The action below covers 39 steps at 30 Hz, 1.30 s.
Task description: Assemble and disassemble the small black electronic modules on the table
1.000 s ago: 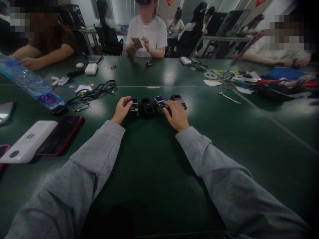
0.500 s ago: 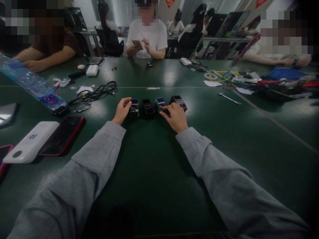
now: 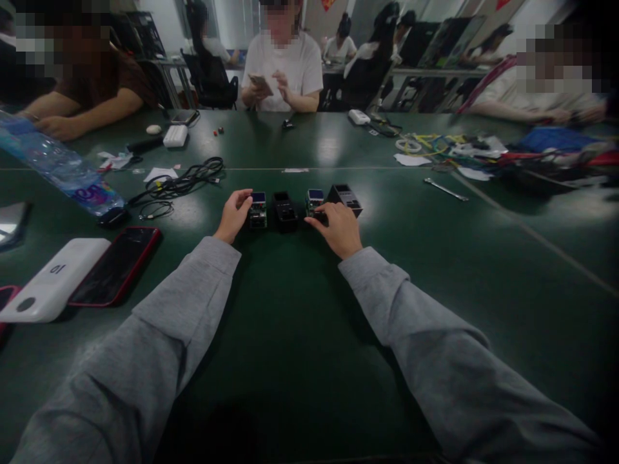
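Four small devices stand in a row on the dark green table [image 3: 271, 322]. At the left end is a circuit board with a screen [image 3: 258, 210]; my left hand [image 3: 235, 214] touches its left edge, fingers bent. Beside it stands a black case [image 3: 284, 211], which neither hand touches. My right hand [image 3: 337, 225] pinches the lower part of a second circuit board with a screen [image 3: 315, 198], its fingers covering part of the board. Another black case [image 3: 345, 197] is just behind the fingers of that hand.
At the left are a plastic bottle [image 3: 68, 171], a white power bank [image 3: 55, 278], a red-edged phone [image 3: 118, 265] and black cables [image 3: 186, 178]. A wrench [image 3: 445, 189] and a pile of wires [image 3: 512, 151] lie at the right. Several people sit around.
The second circuit board has turned more upright and shifted slightly right, away from the black case beside it. My left hand stays at the first board.
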### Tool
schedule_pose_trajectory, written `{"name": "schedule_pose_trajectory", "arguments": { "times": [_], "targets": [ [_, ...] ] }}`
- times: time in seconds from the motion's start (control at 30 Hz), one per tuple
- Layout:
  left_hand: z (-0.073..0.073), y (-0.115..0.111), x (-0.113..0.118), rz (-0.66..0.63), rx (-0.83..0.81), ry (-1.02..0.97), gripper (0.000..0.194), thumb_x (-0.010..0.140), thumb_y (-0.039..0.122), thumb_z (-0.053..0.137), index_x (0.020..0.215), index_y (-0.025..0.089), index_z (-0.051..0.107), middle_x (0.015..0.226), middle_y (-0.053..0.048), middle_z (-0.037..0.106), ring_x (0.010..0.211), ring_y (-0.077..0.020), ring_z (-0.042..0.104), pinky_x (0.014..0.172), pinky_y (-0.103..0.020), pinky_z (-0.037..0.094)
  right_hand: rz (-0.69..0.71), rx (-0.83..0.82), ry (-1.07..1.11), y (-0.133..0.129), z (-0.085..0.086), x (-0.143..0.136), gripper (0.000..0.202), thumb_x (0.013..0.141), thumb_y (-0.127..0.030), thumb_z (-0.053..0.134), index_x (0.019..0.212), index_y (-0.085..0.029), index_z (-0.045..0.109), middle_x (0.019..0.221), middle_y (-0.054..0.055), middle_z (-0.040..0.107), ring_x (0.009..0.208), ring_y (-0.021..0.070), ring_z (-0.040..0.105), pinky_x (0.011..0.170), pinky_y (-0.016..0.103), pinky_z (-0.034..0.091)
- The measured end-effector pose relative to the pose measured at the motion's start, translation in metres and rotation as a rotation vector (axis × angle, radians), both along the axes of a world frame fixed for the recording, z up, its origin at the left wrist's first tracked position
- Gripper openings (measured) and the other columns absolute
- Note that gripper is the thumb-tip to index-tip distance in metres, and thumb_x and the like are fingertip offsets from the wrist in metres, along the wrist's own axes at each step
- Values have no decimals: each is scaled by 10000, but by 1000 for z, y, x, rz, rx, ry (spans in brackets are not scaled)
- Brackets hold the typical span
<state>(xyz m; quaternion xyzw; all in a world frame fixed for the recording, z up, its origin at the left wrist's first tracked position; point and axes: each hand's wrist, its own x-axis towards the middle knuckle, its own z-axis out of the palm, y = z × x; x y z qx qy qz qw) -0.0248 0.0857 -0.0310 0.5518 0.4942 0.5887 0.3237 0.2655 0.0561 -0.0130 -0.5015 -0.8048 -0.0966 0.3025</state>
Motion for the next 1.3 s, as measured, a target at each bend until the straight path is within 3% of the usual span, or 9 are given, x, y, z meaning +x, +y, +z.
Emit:
{"name": "schedule_pose_trajectory", "arguments": {
  "times": [0.23, 0.4, 0.6, 0.7, 0.93, 1.3],
  "targets": [
    [-4, 2, -3, -1, 2, 14, 229, 906, 214, 604, 1131, 208, 651, 1165, -66, 689, 1104, -201, 642, 1049, -421, 475, 2, 6, -2, -1, 1, 1, 551, 989, -657, 404, 1035, -168, 655, 957, 111, 662, 913, 284, 597, 825, 438, 475],
    [-4, 2, -3, -2, 1, 20, 224, 910, 226, 602, 1129, 212, 647, 1182, -72, 683, 1107, -205, 643, 1042, -425, 478, -26, 145, 43, -12, 11, -6, 495, 1012, -561, 435, 1268, -168, 594, 1174, 152, 608, 1137, 332, 535, 959, 502, 460],
    [-3, 2, -1, 0, 17, 23, 213, 901, 218, 600, 1109, 203, 640, 1175, -80, 686, 1114, -205, 642, 1054, -425, 467, 347, 43, -135, -30, 13, -28, 487, 1026, -383, 479, 1476, -205, 432, 1525, 91, 446, 1428, 277, 360, 1141, 480, 358],
    [-1, 1, 1, 4, 14, 25, 201, 897, 196, 591, 1093, 198, 635, 1169, -81, 687, 1106, -199, 648, 1056, -416, 465, 399, 7, -160, -32, 10, -35, 453, 1030, -275, 457, 1476, -199, 443, 1521, 70, 468, 1435, 248, 376, 1164, 478, 334],
    [4, -4, 3, 1, -1, 21, 204, 899, 190, 588, 1097, 186, 635, 1185, -96, 681, 1125, -208, 640, 1060, -420, 464, 356, 47, -113, -30, 10, -40, 356, 1025, -179, 452, 1364, -174, 562, 1425, 77, 569, 1341, 257, 496, 1091, 463, 409],
    [2, -2, 2, -12, 4, 32, 214, 906, 211, 590, 1114, 202, 636, 1176, -81, 682, 1125, -211, 642, 1062, -424, 462, 371, 15, -56, -26, 9, -38, 332, 992, -202, 553, 1321, -179, 595, 1383, 91, 595, 1295, 263, 528, 1071, 464, 449]
  ]
}}
